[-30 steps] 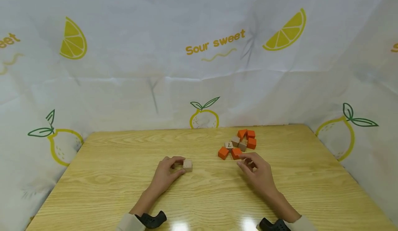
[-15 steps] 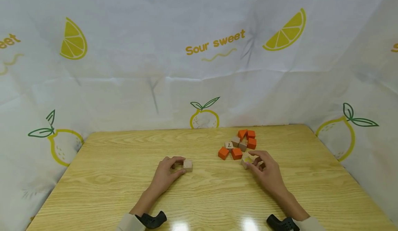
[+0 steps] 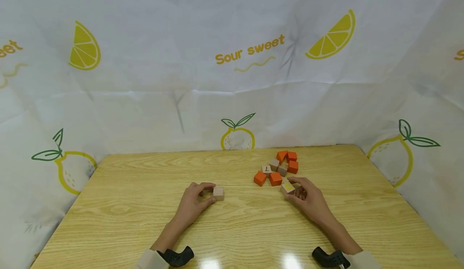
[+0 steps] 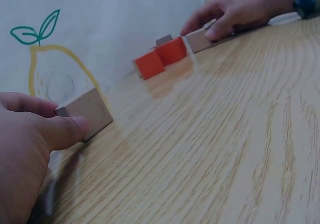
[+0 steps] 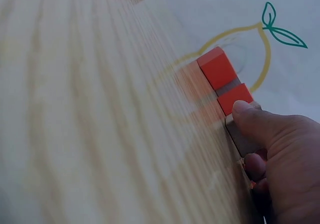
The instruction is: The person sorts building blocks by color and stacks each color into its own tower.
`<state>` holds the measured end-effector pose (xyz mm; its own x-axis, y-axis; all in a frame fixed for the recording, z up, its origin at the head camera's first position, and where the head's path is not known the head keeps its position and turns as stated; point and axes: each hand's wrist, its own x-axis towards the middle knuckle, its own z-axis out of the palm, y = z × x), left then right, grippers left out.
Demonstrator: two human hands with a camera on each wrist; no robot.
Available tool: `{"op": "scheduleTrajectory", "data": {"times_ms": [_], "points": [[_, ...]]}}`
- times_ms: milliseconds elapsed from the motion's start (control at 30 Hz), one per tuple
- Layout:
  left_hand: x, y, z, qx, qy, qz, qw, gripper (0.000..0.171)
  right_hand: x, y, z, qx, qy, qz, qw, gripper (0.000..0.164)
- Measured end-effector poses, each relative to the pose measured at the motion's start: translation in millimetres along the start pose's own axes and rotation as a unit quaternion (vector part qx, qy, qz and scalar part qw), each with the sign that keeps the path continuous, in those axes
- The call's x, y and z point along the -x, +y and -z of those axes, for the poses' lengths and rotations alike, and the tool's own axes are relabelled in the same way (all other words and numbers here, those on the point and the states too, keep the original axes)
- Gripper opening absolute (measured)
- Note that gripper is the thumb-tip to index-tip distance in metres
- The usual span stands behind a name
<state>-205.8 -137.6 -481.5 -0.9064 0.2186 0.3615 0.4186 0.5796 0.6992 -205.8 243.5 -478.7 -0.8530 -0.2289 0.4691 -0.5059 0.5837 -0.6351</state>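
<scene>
My left hand [image 3: 193,201] pinches a plain wooden block [image 3: 218,193] between thumb and forefinger on the table. In the left wrist view the thumb lies against the near face of that same block [image 4: 92,115]. Over to the right, my right hand [image 3: 311,198] holds another wooden block [image 3: 287,188] with a yellow mark on its top. Seen from the right wrist, the thumb rests at the upper edge of this block [image 5: 241,138], whose far side the hand hides. Just beyond it sits an orange block [image 3: 275,179].
Behind the right hand is a loose cluster: another orange block [image 3: 259,178], a wooden block marked 7 [image 3: 266,170], plain wooden blocks [image 3: 274,164] and an orange triangular block [image 3: 282,157]. A lemon-printed cloth [image 3: 163,112] hangs along the back edge of the wooden table [image 3: 152,172].
My right hand has shifted a little right, away from the front orange block, and the yellow-marked wooden block has come into view in its fingers. The left hand has stayed still on its block.
</scene>
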Motion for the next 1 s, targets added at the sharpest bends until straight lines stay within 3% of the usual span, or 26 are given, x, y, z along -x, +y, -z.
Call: {"op": "scheduleTrajectory", "data": {"times_ms": [300, 500, 1000], "points": [[0.2, -2.3, -0.2, 0.000, 0.001, -0.003, 1.0000, 0.039, 0.3, -2.3, -0.1, -0.014, -0.021, -0.044, 0.999, 0.045], [0.3, -1.8, -0.5, 0.004, -0.001, -0.005, 1.0000, 0.039, 0.3, -3.0, 0.3, 0.012, -0.011, -0.068, 0.998, 0.038], [0.3, -3.7, -1.9, -0.007, 0.010, -0.023, 0.9997, 0.039, -1.3, -4.7, -1.6, -0.002, 0.031, -0.049, 0.998, 0.038]]}}
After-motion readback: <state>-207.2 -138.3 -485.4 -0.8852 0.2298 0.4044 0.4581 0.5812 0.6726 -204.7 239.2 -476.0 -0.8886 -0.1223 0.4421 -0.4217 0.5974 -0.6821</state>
